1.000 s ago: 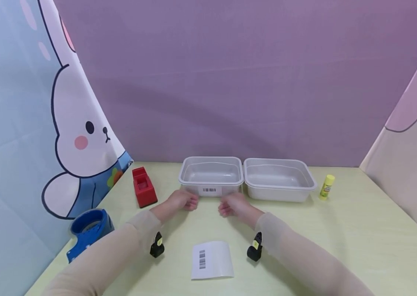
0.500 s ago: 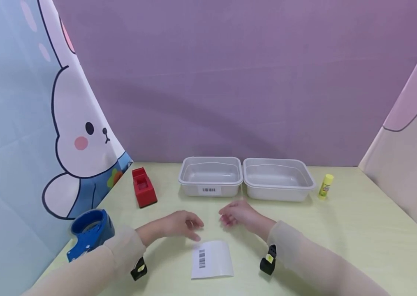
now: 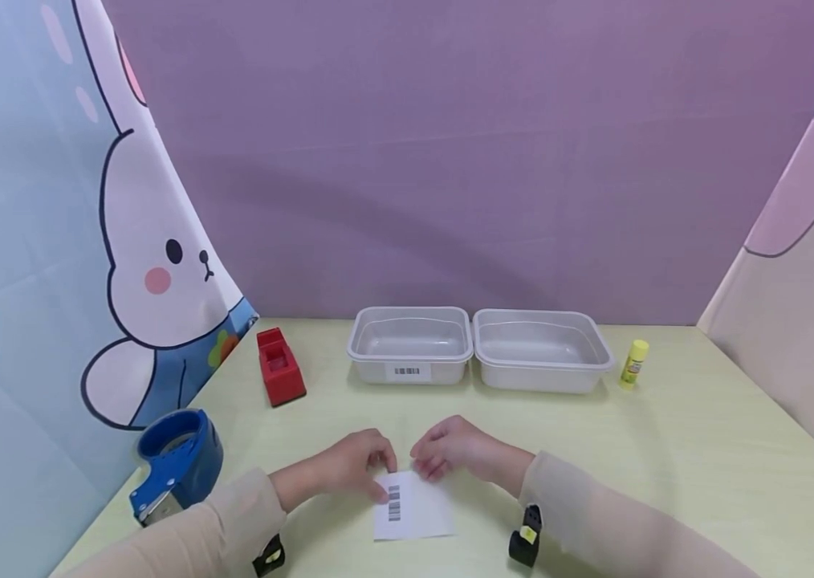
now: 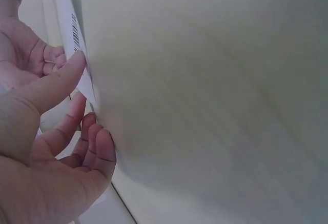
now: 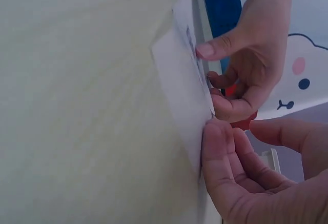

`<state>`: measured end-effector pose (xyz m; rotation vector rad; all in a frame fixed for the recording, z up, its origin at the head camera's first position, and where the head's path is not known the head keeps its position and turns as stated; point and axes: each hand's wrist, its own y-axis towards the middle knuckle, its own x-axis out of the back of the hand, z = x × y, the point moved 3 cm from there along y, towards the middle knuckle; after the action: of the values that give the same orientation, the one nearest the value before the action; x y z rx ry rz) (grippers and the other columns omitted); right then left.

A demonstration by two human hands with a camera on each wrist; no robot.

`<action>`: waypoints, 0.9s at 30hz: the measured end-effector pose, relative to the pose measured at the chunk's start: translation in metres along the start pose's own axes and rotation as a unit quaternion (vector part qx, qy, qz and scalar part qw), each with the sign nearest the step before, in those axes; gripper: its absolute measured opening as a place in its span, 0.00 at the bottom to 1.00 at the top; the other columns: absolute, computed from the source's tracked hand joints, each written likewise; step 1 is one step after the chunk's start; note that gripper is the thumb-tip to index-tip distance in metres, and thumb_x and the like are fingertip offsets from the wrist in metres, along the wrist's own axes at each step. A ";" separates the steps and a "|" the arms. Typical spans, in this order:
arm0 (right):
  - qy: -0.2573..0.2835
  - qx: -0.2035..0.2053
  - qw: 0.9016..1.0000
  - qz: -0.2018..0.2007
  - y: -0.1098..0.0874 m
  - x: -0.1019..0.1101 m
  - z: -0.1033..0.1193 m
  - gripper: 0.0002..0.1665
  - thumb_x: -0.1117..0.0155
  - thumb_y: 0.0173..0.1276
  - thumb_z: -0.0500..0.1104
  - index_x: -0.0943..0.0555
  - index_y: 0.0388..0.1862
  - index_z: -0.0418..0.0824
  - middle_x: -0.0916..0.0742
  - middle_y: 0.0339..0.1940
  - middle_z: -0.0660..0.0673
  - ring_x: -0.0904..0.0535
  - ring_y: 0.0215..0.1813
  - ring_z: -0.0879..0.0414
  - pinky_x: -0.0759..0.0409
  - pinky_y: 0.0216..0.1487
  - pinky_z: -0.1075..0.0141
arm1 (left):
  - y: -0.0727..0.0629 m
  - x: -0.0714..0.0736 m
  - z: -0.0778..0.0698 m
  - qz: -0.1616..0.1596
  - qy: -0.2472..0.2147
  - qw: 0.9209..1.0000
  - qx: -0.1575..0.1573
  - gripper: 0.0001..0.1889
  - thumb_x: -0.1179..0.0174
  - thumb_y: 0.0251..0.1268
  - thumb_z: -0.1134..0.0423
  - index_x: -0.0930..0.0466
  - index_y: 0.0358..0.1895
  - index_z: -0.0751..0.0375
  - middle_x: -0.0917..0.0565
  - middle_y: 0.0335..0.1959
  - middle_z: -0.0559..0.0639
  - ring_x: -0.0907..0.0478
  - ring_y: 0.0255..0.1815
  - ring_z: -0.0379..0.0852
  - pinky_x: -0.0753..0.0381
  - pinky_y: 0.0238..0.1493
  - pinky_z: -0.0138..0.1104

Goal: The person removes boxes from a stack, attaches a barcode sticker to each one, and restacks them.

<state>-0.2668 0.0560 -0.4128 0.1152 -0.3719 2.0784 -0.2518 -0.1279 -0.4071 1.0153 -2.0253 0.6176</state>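
A white paper label (image 3: 421, 506) with a printed barcode lies on the table near the front, its edge slightly raised in the right wrist view. My left hand (image 3: 355, 463) is at its far left corner. The thumb touches the label near the barcode, and the fingertips rest at the far edge, apart from the thumb. Beside it, my right hand (image 3: 466, 447) is at the same far edge. Its index fingertip meets the paper (image 5: 177, 96) in the right wrist view, while the thumb stands away from the other fingers.
Behind the hands stand two white plastic tubs; the left tub (image 3: 374, 372) bears a barcode label, and the right tub (image 3: 537, 379) is plain. A red tape dispenser (image 3: 280, 373) and a blue tape gun (image 3: 179, 457) are on the left. A yellow glue stick (image 3: 634, 364) stands at right.
Both hands have left the front of the left tub and come back toward the front of the table. They are now at the far edge of the loose label.
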 end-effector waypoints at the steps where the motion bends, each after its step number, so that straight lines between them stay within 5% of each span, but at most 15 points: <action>1: -0.002 0.000 1.000 0.001 -0.001 -0.001 -0.001 0.10 0.37 0.62 0.33 0.17 0.40 0.26 0.11 0.31 0.35 0.15 0.29 0.55 0.13 0.37 0.61 | 0.000 -0.001 0.001 -0.001 -0.005 1.000 0.002 0.15 0.23 0.42 0.66 0.20 0.32 0.53 0.25 0.33 0.44 0.30 0.37 0.42 0.29 0.40 0.30; 12: -0.044 0.009 0.999 -0.023 -0.006 -0.009 -0.003 0.09 0.32 0.58 0.34 0.15 0.37 0.30 0.11 0.29 0.39 0.16 0.29 0.57 0.14 0.37 0.63 | -0.001 0.001 -0.002 -0.014 -0.076 0.997 0.008 0.09 0.29 0.50 0.72 0.22 0.30 0.62 0.22 0.24 0.46 0.29 0.28 0.40 0.29 0.29 0.26; 27: -0.074 0.000 0.995 -0.065 -0.005 -0.011 -0.007 0.07 0.26 0.52 0.33 0.12 0.32 0.36 0.10 0.28 0.43 0.16 0.26 0.59 0.15 0.33 0.67 | 0.003 -0.005 0.006 -0.037 -0.133 0.990 0.029 0.07 0.30 0.53 0.71 0.21 0.31 0.60 0.21 0.25 0.44 0.27 0.29 0.40 0.26 0.28 0.25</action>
<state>-0.2562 0.0515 -0.4205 0.2886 -0.4423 1.9458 -0.2550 -0.1280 -0.4148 1.2584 -2.1961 0.5272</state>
